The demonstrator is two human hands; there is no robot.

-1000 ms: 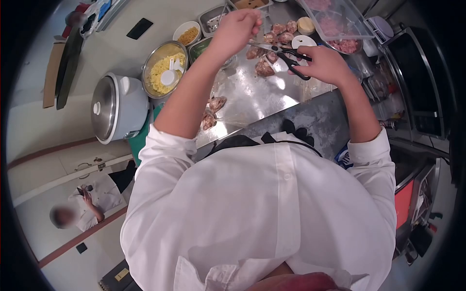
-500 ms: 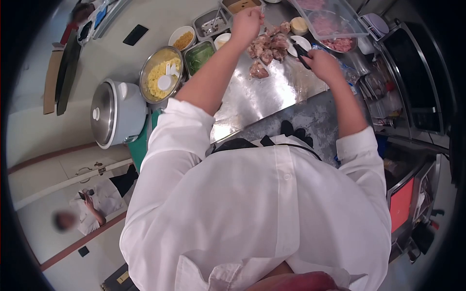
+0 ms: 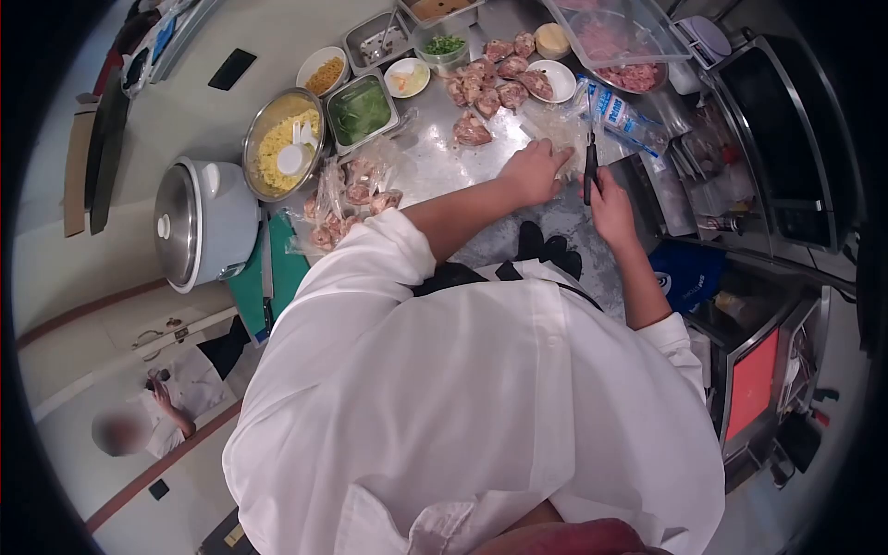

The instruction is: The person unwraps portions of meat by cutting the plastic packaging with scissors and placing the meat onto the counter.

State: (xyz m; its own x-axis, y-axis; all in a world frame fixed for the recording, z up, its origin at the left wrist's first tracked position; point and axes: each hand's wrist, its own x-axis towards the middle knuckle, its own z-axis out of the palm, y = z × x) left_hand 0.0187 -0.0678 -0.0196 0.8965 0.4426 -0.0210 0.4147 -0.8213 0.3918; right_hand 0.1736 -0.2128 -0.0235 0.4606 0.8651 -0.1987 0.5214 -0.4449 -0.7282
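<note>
My right hand [image 3: 610, 211] is closed round the black handles of a pair of scissors [image 3: 590, 166], whose blades point away from me. To its left, my left hand [image 3: 536, 173] reaches over the counter's front edge with fingers stretched out. Crumpled clear plastic [image 3: 558, 128] lies just beyond the left fingers; whether they touch it I cannot tell. Farther back, raw meat pieces [image 3: 486, 88] form a pile, and one meat piece [image 3: 472, 129] sits apart in front. A white plate [image 3: 557, 80] is partly under the pile. Left of my forearm lies bagged meat [image 3: 359, 192].
A bowl of yellow food [image 3: 277, 153], a tray of green leaves [image 3: 363, 109] and a tub of chopped greens [image 3: 444, 46] line the steel counter [image 3: 435, 171]. A knife [image 3: 266, 273] rests on a green board [image 3: 289, 268] beside a rice cooker [image 3: 205, 222]. Another person's white shirt [image 3: 190, 384] shows left.
My left hand has come back from the far containers to the counter's front edge, right side. My right hand has drawn nearer to me with the scissors, now upright. The view has shifted slightly.
</note>
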